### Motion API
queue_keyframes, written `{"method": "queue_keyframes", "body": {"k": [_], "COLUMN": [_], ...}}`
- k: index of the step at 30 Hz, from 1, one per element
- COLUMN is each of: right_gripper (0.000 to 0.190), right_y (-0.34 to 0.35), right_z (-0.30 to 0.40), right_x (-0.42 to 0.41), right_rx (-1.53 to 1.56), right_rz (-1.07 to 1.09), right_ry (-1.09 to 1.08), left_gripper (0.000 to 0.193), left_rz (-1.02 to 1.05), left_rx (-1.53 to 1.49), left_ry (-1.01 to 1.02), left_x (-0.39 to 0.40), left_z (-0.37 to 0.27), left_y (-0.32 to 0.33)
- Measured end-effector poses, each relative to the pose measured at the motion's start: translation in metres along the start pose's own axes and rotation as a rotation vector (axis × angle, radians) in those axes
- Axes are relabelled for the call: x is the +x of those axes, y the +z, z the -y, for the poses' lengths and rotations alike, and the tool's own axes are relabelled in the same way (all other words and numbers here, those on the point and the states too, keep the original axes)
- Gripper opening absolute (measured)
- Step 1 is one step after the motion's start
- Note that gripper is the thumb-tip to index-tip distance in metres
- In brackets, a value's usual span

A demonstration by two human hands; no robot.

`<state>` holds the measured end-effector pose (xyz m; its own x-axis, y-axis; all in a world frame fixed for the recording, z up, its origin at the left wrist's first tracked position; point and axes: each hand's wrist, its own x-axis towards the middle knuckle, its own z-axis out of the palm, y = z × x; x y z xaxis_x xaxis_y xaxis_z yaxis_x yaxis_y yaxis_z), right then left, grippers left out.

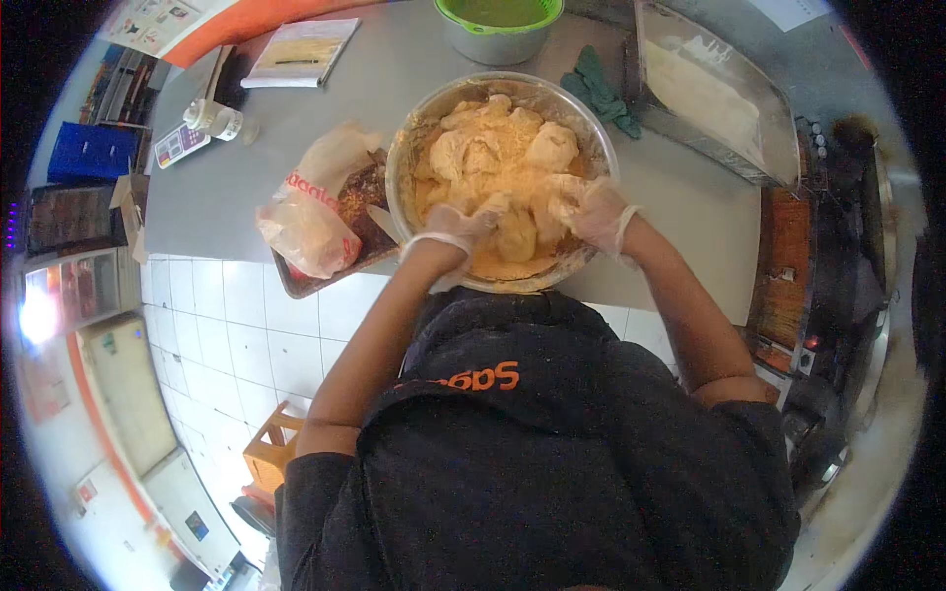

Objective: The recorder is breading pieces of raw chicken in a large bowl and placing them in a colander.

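A large round metal bowl [502, 287] stands at the table's near edge, filled with flour-coated pieces of what looks like raw chicken [473, 151] in pale orange flour. Both hands wear clear plastic gloves. My left hand [458, 229] is inside the bowl at its near left, fingers among the coated pieces; whether it grips one cannot be made out. At the bowl's right side, my right hand [595, 214] touches the coated pieces, its fingertips blurred and partly covered with flour. Left of the bowl, a plastic bag [318, 214] with red print lies on a dark tray [299, 288].
A green colander in a pot [499, 48] stands behind the bowl, beside a dark green cloth [597, 89]. A metal tray with pale flour [702, 96] is at the right. A notebook [299, 55], a kitchen scale [181, 144] and a clear bottle [214, 120] are at the left.
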<state>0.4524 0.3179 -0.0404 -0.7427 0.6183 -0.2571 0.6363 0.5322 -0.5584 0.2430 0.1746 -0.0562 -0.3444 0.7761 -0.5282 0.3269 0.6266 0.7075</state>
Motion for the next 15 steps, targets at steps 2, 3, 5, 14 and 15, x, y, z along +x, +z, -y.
{"method": "queue_keyframes", "body": {"k": [2,3,5,14,15], "right_gripper": [0.039,0.041,0.043,0.056,0.052], "right_y": [-0.015,-0.026,-0.037,0.008,0.018], "right_z": [-0.009,0.004,0.021,0.087,0.050], "right_x": [0.013,0.026,0.056,0.151,0.157], "right_rx": [-0.204,-0.318,-0.439,-0.056,0.004], "right_rz": [0.074,0.025,-0.049,0.159,0.154], "right_ry": [-0.208,-0.159,-0.113,0.319,0.407], "left_gripper": [0.059,0.067,0.074,0.096,0.096], "left_rz": [-0.057,-0.190,-0.338,0.050,0.090], "left_rx": [0.019,0.088,0.155,-0.246,-0.234], "left_ry": [0.086,0.042,0.018,-0.494,-0.467], "left_x": [0.007,0.023,0.055,0.177,0.188], "left_z": [0.000,0.008,0.011,0.094,0.070], "left_y": [-0.016,-0.027,-0.040,-0.019,-0.001]}}
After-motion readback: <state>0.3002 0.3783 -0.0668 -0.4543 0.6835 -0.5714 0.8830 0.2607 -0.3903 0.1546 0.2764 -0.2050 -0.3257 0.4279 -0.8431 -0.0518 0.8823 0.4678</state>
